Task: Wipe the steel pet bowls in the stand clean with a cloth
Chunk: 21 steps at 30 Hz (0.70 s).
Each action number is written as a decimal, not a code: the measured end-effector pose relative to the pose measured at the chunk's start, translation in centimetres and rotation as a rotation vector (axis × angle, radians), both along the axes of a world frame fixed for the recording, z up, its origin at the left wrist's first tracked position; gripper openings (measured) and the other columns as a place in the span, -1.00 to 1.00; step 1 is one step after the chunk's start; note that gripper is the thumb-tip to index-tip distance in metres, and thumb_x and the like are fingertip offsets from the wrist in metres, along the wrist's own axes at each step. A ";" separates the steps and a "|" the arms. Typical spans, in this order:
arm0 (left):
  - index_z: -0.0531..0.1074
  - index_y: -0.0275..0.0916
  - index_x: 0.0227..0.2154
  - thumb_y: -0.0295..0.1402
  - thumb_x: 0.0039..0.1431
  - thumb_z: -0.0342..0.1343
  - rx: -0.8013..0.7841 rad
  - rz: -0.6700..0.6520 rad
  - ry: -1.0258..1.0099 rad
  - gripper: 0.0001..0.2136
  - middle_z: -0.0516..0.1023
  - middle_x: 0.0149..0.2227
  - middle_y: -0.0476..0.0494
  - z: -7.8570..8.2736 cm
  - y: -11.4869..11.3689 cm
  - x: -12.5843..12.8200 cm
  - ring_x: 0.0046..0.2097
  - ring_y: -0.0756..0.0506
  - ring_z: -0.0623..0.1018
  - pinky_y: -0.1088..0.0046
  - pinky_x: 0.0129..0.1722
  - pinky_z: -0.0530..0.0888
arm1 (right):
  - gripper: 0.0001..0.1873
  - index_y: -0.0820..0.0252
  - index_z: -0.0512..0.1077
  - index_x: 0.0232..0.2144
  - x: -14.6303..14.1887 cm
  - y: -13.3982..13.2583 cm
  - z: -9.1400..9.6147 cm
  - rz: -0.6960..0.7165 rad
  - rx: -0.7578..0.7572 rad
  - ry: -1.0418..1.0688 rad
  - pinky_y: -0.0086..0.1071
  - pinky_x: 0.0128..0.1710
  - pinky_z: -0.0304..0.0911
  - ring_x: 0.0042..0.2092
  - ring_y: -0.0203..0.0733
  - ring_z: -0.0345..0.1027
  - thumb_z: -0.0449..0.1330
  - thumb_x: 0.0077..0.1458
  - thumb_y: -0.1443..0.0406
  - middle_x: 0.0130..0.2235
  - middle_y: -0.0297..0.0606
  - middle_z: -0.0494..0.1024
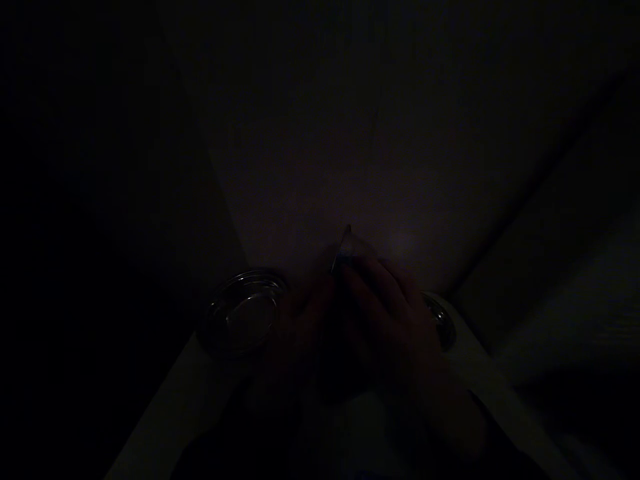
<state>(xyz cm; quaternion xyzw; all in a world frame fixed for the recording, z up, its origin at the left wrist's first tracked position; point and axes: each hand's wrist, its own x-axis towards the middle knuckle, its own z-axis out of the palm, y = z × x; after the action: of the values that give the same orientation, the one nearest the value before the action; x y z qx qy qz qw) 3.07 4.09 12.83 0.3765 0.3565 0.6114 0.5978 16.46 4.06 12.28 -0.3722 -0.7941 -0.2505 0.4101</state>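
The scene is very dark. My right hand is at bottom centre, fingers curled round a small shiny object whose metal or glass edge catches light at its top. My left hand is faintly visible just left of it, close to the same object; its fingers are too dark to read. A round shiny dish lies just left of my left hand.
A second shiny round rim shows right of my right hand. Both dishes rest on a pale surface that runs toward me. Behind is a dim wall corner; everything else is black.
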 end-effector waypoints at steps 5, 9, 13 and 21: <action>0.56 -0.21 -0.25 -0.13 -0.02 0.25 -0.064 0.033 -0.037 -0.68 0.61 -0.18 -0.15 0.3 0.0 0.4 -0.07 -0.20 0.56 0.30 -0.06 0.47 | -0.61 0.36 0.39 0.03 -0.3 -0.3 -0.2 0.035 0.031 -0.003 -0.01 -0.05 0.35 0.04 0.09 0.23 0.14 0.14 0.36 0.06 0.01 0.43; 0.55 -0.22 -0.27 -0.09 -0.04 0.25 -0.071 0.070 -0.017 -0.66 0.62 -0.23 -0.14 0.2 0.3 0.4 -0.12 -0.18 0.57 0.35 -0.14 0.49 | -0.63 0.32 0.39 0.03 -0.4 -0.3 -0.3 0.058 0.034 -0.006 -0.04 -0.02 0.34 0.05 0.04 0.25 0.13 0.15 0.38 0.06 -0.03 0.44; 0.57 -0.23 -0.35 -0.09 -0.04 0.25 -0.064 0.039 0.053 -0.69 0.62 -0.32 -0.14 -0.1 0.2 0.0 -0.21 -0.17 0.58 0.40 -0.28 0.51 | -0.60 0.28 0.36 0.06 -0.2 -0.1 -0.1 -0.007 0.004 0.007 -0.04 -0.03 0.34 0.03 0.04 0.23 0.11 0.16 0.32 0.06 -0.04 0.42; 0.55 -0.22 -0.24 -0.10 0.00 0.23 -0.050 0.094 -0.074 -0.66 0.63 -0.22 -0.15 -0.1 0.2 0.6 -0.09 -0.20 0.56 0.34 -0.14 0.52 | -0.64 0.32 0.42 0.00 -0.6 -0.2 -0.3 0.037 0.076 0.001 -0.05 -0.01 0.33 0.06 0.04 0.23 0.15 0.13 0.38 0.04 -0.04 0.46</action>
<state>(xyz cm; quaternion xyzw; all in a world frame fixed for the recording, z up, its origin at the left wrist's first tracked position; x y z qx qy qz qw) 3.65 4.25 12.73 0.3218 0.3665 0.6430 0.5904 15.87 3.83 11.96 -0.3416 -0.7906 -0.2726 0.4289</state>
